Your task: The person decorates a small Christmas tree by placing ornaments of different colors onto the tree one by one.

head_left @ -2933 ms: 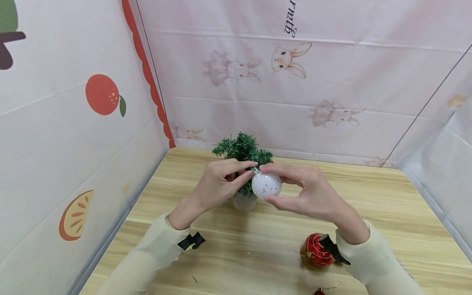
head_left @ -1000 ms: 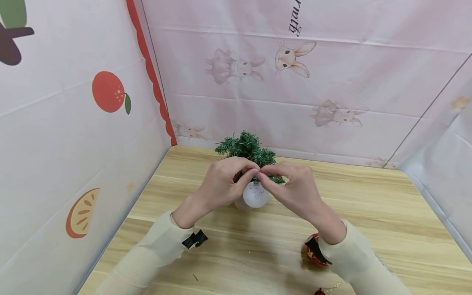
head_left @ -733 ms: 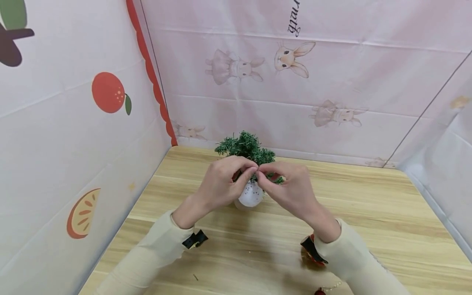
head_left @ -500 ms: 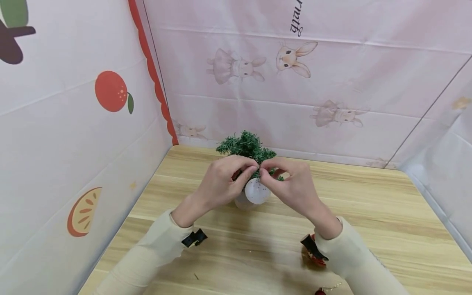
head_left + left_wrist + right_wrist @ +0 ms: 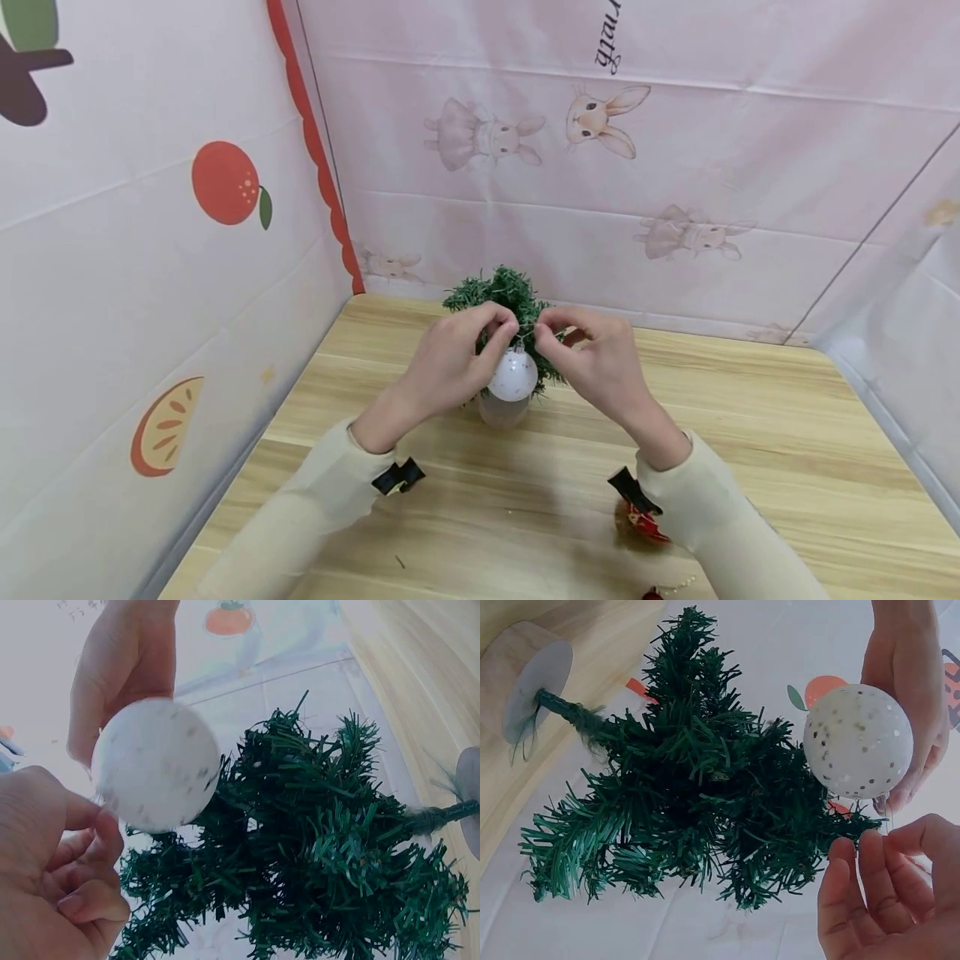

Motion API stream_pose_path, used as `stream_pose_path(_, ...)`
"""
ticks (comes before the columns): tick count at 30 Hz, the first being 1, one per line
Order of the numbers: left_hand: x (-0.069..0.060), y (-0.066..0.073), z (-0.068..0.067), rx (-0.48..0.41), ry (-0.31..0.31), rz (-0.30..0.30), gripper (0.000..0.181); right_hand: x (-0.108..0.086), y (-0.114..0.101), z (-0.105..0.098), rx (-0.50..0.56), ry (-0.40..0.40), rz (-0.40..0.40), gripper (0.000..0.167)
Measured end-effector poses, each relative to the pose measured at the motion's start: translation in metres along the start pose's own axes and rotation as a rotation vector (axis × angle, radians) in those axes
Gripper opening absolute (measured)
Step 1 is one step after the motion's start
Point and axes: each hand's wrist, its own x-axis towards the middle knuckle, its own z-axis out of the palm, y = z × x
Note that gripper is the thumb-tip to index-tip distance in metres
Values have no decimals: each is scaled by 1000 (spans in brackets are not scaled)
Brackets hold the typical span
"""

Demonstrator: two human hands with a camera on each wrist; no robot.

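Note:
A white bauble with dark specks hangs by its silver cap in front of a small green artificial Christmas tree. My left hand pinches the bauble's thin string between thumb and forefinger. On the other side, my right hand pinches the same string, a short gap away. The right wrist view shows the speckled bauble close to the tree's branches; I cannot tell whether they touch. The string is too fine to follow in the left wrist view.
The tree stands in a pale round base on the wooden table. A red bauble lies partly hidden under the right sleeve's black strap. A smaller red bauble with a gold chain is at the near edge of view.
The right hand went from holding the ball itself to pinching its string. Both hands then rose slightly and drew a little apart, with the white bauble hanging below.

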Motion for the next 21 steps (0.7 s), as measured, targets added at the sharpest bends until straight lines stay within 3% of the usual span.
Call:
stream_pose_path(7, 3, -2, 8, 5, 68, -31, 12, 2, 2, 4, -37, 15, 55, 11)
stream_pose_path(14, 2, -5, 12, 6, 64, -54, 13, 1, 7, 7, -34, -8, 37, 12)
stream_pose_path(21, -1, -7, 15, 44, 62, -28, 11, -4, 10, 11, -19, -14, 8, 14)
